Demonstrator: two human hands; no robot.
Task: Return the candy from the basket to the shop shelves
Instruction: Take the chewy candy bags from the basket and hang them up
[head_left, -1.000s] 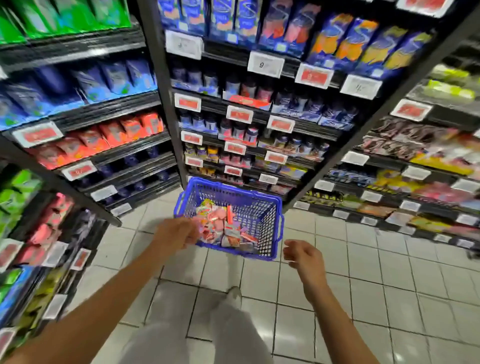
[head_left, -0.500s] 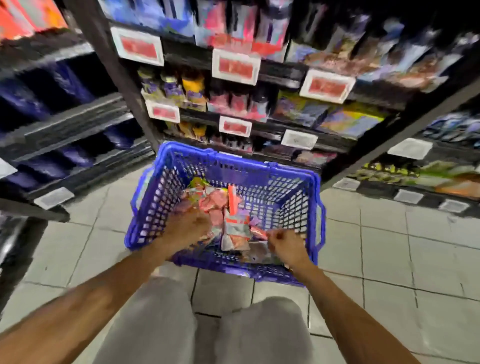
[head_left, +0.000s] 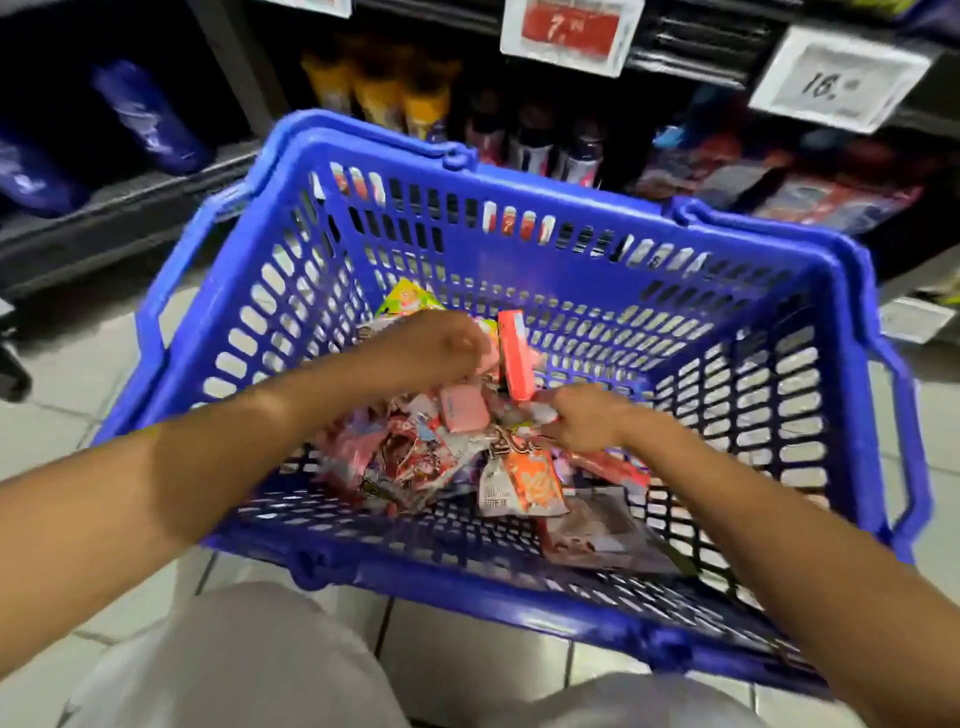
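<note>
Down on the tiled floor (head_left: 62, 364) before the dark shelves (head_left: 130, 202), a blue basket (head_left: 571, 208) stands with both bare forearms reaching into it from the near side. Its bottom holds a loose heap of candy (head_left: 431, 457): red and white wrappers, an orange packet (head_left: 535, 483), a small pink box (head_left: 464, 409) and a taller pink box (head_left: 514, 358) standing on end. The left hand (head_left: 436, 345) comes in from the left, wrist bent down, fingers curled over the far part of the heap beside the tall pink box; blur hides whether it has hold of anything. The right hand (head_left: 582, 418) lies lower and nearer, knuckles up, fingers bent down into the wrappers just right of the small pink box; its grip cannot be made out either. Pale trouser knees (head_left: 244, 660) show below the basket's near rim. Two price tags (head_left: 569, 31) hang on the shelf edge above.
</note>
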